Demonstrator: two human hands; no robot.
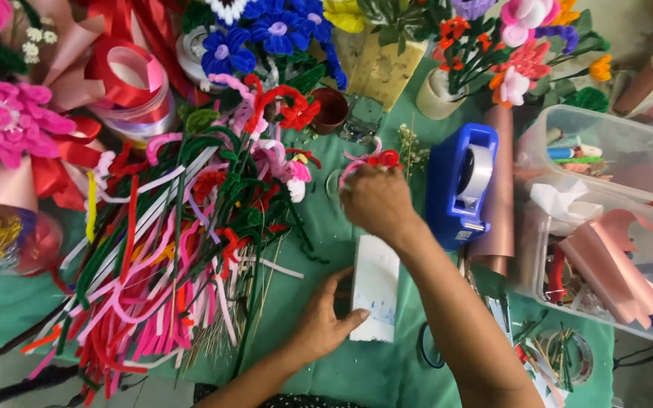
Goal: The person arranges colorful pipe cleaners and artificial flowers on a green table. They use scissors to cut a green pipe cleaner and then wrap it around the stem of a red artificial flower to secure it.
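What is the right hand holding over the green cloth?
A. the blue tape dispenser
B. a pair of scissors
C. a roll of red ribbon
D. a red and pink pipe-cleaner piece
D: the right hand pinches a small red and pink pipe-cleaner piece, with the tape dispenser standing apart beside it and the left hand at the white block.

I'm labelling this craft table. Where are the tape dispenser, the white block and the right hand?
tape dispenser (451,193): head view, on its blue body.
white block (376,287): head view, middle of its top face.
right hand (376,200): head view, back of the hand.
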